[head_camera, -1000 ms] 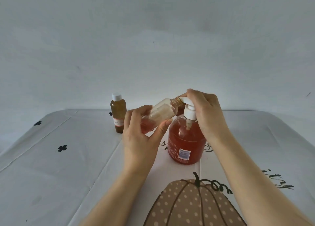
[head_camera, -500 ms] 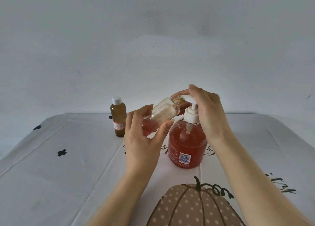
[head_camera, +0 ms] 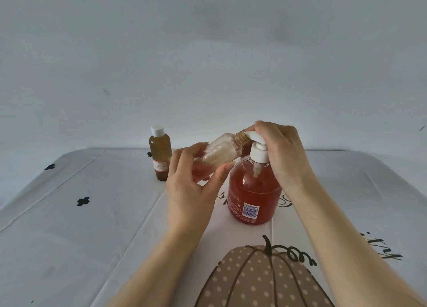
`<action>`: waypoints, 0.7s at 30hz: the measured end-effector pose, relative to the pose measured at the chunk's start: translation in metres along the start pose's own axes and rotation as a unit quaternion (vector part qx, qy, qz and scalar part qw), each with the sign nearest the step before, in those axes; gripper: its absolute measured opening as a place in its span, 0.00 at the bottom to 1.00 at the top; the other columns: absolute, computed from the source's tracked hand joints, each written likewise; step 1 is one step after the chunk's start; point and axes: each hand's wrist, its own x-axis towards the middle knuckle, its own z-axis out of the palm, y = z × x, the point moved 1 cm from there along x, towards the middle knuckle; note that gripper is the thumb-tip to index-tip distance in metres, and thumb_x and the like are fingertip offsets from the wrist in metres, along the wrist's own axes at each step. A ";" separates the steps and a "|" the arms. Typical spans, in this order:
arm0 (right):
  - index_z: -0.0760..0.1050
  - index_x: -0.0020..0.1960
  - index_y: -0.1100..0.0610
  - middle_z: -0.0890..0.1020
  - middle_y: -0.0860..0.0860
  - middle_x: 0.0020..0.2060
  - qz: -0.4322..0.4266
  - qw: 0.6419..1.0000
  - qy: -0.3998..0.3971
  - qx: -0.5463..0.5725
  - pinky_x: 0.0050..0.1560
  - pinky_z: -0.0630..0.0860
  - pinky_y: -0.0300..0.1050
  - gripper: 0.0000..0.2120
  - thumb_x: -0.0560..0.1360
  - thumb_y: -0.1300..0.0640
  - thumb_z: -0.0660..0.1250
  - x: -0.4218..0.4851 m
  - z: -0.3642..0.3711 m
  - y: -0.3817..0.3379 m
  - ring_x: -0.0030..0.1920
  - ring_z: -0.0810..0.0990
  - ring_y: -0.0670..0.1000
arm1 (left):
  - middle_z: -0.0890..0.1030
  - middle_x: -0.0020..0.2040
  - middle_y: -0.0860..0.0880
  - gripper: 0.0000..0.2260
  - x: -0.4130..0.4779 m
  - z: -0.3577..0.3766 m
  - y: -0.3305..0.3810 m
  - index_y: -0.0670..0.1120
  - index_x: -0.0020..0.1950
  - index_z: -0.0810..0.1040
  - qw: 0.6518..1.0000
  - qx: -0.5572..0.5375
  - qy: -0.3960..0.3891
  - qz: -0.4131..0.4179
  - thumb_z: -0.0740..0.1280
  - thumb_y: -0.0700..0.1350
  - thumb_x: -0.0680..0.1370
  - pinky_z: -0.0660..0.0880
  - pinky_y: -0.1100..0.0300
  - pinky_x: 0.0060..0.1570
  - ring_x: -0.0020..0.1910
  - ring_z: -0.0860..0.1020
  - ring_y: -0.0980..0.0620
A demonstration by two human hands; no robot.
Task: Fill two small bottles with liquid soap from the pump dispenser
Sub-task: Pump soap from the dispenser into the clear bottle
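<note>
Head view. Just right of the frame's centre the pump dispenser (head_camera: 254, 191) stands upright on a white tablecloth (head_camera: 92, 237). It is a round clear bottle holding orange-red liquid soap up to about its shoulder, with a dip tube showing through the liquid and a white and blue label low on its front. The right hand (head_camera: 282, 154) comes in from the lower right and sits on the white pump head, its fingers bent over the top and close together, the palm side against the collar.

The left hand (head_camera: 189, 191) comes up from the bottom centre and holds the small open bottle (head_camera: 221, 154) tilted, with the neck up and to the right. The fingers wrap its lower end from the left and the thumb presses its right side. The bottle's threaded, uncapped neck meets the pump's spout. A little reddish soap lies pooled in the bottle's lower end, behind the fingers; the rest of it looks clear, with a pale label.

Left of centre, well apart from both hands, a capped small bottle (head_camera: 160, 154) stands upright, full of amber-brown liquid nearly to its white cap.

A dotted pumpkin print (head_camera: 261, 281) fills the cloth at bottom centre.
</note>
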 end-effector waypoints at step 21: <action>0.84 0.48 0.60 0.85 0.58 0.39 -0.016 0.999 0.007 0.033 0.29 0.74 0.49 0.19 0.83 0.53 0.57 -0.006 0.002 -0.011 0.37 0.79 0.72 | 0.76 0.50 0.53 0.25 0.000 0.003 0.006 0.45 0.61 0.75 1.000 0.011 -0.017 0.023 0.69 0.57 0.70 0.69 0.78 0.44 0.46 0.76 0.69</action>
